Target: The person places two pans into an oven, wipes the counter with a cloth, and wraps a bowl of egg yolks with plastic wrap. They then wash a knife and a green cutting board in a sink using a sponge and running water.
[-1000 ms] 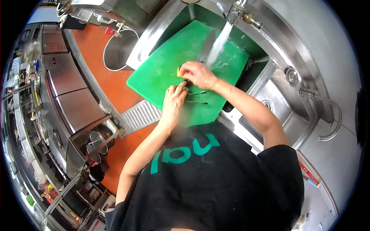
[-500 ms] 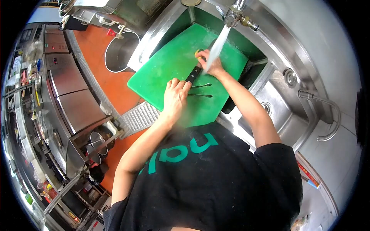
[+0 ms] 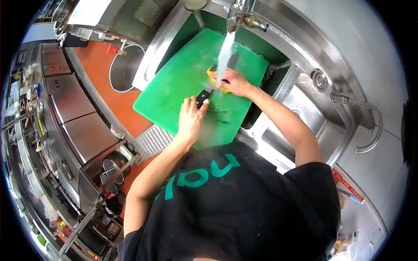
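Observation:
My left hand (image 3: 191,116) is closed around the black handle (image 3: 202,98) of a knife, which lies over a large green cutting board (image 3: 170,82). The blade (image 3: 234,61) points away from me, partly hidden by the other hand and the water. My right hand (image 3: 234,82) presses a yellow sponge (image 3: 211,73) against the blade, its fingers bent over it. A stream of water (image 3: 225,52) falls onto that hand and the knife. Beside my left hand, two thin dark prongs (image 3: 220,112) show on the board, blurred.
The board rests across a sink basin, beneath a running tap (image 3: 234,21). A second steel basin (image 3: 311,111) with a curved spout (image 3: 378,130) is on the right. To the left, a metal bucket (image 3: 126,69) stands by the orange floor (image 3: 96,61); steel kitchen units line the far left.
My right hand has slid the sponge along the blade toward the handle, and more yellow shows. The view has shifted, so board and tap appear farther left.

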`<state>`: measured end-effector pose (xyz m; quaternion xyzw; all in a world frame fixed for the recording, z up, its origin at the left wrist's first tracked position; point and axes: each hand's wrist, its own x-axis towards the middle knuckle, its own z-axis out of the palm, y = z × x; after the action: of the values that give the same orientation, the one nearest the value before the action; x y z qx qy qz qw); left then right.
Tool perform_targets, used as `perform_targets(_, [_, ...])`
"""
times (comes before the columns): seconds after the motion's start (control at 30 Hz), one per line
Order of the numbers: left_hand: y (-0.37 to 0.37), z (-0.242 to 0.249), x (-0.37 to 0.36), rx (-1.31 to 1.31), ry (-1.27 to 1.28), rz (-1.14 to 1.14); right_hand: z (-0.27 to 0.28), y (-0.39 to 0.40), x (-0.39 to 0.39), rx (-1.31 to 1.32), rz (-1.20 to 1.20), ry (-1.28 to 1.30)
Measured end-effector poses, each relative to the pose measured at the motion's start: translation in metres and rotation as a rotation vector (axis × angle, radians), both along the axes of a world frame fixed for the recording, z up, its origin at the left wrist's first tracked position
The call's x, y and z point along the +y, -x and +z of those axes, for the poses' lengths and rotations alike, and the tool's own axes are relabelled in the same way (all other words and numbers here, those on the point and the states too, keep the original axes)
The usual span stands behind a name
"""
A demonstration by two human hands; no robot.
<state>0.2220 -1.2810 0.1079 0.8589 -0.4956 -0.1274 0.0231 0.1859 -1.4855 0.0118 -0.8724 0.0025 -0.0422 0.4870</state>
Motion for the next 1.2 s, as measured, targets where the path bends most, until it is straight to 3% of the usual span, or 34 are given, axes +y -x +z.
perform_targets(0.13, [-0.001,0.034,0.041,0.007,0.015,-0.031,-0.04,0.0,-0.02,-0.03,-0.009,0.088])
perform_targets(0.23, [0.003,0.058,0.06,0.049,-0.063,0.028,-0.056,0.002,-0.022,-0.044,-0.168,0.031])
perform_targets(0.33, [0.006,0.072,0.075,0.049,0.059,0.069,-0.049,-0.004,-0.021,-0.074,-0.277,0.054])
perform_targets(0.4, [0.007,0.078,0.092,0.197,0.217,0.213,-0.045,-0.005,-0.019,-0.081,-0.38,0.091])
perform_targets(0.43, [0.0,0.067,0.109,0.642,0.447,0.349,-0.066,-0.008,-0.026,-0.12,-0.396,0.176])
perform_targets(0.47, [-0.005,0.086,0.104,1.165,0.293,0.875,-0.067,-0.011,-0.031,-0.126,-0.385,0.176])
perform_targets(0.53, [-0.006,0.092,0.098,1.611,0.657,1.238,-0.067,-0.02,-0.035,0.177,-0.674,-0.191])
perform_targets(0.57, [-0.007,0.088,0.094,1.676,0.666,1.363,-0.08,-0.031,-0.041,0.247,-0.785,-0.446])
perform_targets(0.6, [-0.006,0.077,0.096,1.681,0.67,1.366,-0.057,-0.032,-0.033,0.25,-0.782,-0.441])
perform_targets(0.67, [0.001,0.046,0.098,1.687,0.675,1.356,0.018,-0.025,0.001,0.116,-0.474,-0.612])
perform_targets(0.7, [0.005,0.042,0.093,1.653,0.715,1.359,0.018,-0.018,0.019,0.081,-0.345,-0.664])
perform_targets(0.83, [0.008,0.037,0.085,1.531,0.804,1.342,0.081,0.003,0.093,-0.183,0.001,-0.3])
perform_targets(1.07, [0.01,0.038,0.085,1.412,0.752,1.369,0.016,-0.017,0.055,-0.13,-0.126,-0.123])
perform_targets(1.1, [0.01,0.037,0.085,1.41,0.754,1.363,-0.026,-0.023,0.037,-0.259,-0.138,0.079])
perform_targets(1.13, [0.011,0.034,0.087,1.444,0.774,1.333,-0.032,-0.023,0.025,-0.265,-0.138,0.079])
perform_targets(1.2, [0.012,0.036,0.091,1.472,0.79,1.307,-0.041,-0.023,0.012,0.025,-0.329,-0.211])
